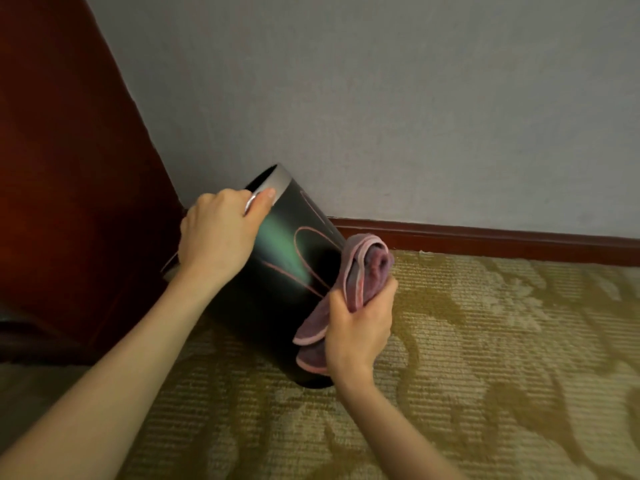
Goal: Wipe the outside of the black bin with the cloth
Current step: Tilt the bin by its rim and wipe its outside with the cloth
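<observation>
Black bin (287, 271) tilted on carpet (485, 341), L grip (218, 233) clamped on rim, R grip (360, 327) clutching cloth (363, 268) against its side.

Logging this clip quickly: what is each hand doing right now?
Left hand: grips the rim of the black bin, tilting it.
Right hand: holds the pink cloth against the bin's side.

Glossy black bin (294, 271) tilted on carpet, bunched pink cloth (367, 271) touching it.
</observation>
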`<state>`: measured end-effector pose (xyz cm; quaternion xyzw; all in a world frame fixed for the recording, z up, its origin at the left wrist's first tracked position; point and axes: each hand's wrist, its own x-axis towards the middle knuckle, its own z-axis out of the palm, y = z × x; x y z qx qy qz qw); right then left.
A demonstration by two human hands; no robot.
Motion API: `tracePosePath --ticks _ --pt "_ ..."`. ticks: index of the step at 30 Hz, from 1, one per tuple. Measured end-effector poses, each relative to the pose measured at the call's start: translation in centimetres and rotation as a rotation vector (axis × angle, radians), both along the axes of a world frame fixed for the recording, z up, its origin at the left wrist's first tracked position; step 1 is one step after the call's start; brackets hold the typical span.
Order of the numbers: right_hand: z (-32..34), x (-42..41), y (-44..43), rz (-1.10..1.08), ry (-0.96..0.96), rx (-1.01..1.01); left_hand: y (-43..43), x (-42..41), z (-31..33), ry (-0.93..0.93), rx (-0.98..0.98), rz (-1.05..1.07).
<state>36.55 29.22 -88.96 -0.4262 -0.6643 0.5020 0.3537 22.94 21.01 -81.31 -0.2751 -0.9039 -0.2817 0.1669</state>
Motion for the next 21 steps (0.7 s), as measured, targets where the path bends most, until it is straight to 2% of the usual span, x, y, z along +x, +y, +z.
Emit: tracePosePath --ticks 9,17,21 --pt "0.6 -0.9 3.6 0.005 -0.018 -0.047 -1.0 1.7 0.0 0.0 0.022 -0.071" --pt "1.8 -5.5 9.9 0.15 -0.39 -0.149 -2.6 2.1 -0.8 -0.018 0.059 -0.145" --pt "1.7 -7.0 11.6 0.211 -0.488 -0.21 -2.9 2.1 -0.9 -0.012 0.062 -0.161"
